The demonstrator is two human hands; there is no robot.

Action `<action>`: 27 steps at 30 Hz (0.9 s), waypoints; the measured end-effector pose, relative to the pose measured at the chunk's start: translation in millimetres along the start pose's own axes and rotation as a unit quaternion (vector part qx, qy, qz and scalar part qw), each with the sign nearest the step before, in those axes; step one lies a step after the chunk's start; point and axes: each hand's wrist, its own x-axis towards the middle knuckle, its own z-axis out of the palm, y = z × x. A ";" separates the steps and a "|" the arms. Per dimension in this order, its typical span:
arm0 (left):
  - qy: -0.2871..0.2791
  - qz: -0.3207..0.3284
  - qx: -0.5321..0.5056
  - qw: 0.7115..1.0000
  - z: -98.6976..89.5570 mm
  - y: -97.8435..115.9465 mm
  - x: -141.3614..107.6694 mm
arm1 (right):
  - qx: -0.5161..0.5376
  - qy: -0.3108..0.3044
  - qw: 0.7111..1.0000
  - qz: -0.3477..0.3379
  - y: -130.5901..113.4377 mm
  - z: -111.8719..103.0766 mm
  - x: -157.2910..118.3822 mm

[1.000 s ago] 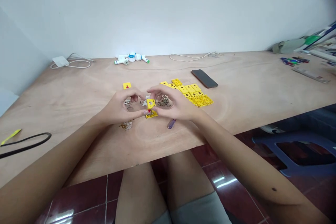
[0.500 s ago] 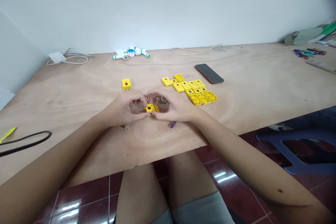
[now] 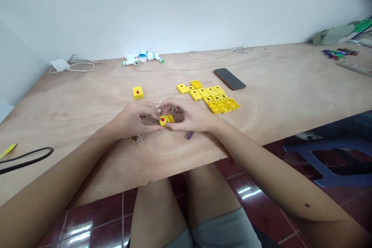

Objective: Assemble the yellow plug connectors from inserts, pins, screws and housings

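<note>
Left hand [image 3: 136, 119] and right hand [image 3: 193, 115] face each other, forearms converging, fingers arched above near-side thumbs; between their tips, both pinch a red-centred yellow plastic housing [image 3: 166, 120].

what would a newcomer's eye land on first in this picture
Probably the small yellow case with a red spot, held near the middle in the grip of the left hand and right hand. Next would come the cluster of bright yellow pieces on the pale wooden table, beyond the right hand. The dark phone lying just past that cluster, farther right, also stands out.
</note>
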 end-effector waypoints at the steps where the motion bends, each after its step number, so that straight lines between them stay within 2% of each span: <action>1: -0.002 0.001 0.001 1.000 -0.1 -0.6 -0.5 | 0.004 -0.002 1.000 0.003 0.2 -0.5 0.0; 4: -0.010 -0.005 0.012 1.000 0.1 0.0 -0.7 | 0.011 -0.011 1.000 -0.001 1.2 -2.7 -0.8; 9: -0.007 -0.010 0.039 0.999 2.3 8.1 1.7 | -0.036 -0.013 0.999 -0.009 2.6 -5.0 -3.4; 12: 0.044 -0.004 0.075 0.996 4.2 16.0 2.5 | -0.043 0.009 0.999 -0.032 2.1 -2.8 -3.7; 17: 0.136 -0.010 0.098 0.986 7.0 27.3 3.4 | -0.058 0.091 0.991 -0.083 -3.0 0.7 -1.5; 22: 0.168 0.039 0.073 0.982 6.7 28.0 5.0 | 0.006 0.152 0.983 -0.105 -5.1 -0.6 0.2; 27: 0.174 0.042 0.077 0.981 6.9 27.1 5.3 | 0.077 0.150 0.980 -0.104 0.6 2.3 -1.1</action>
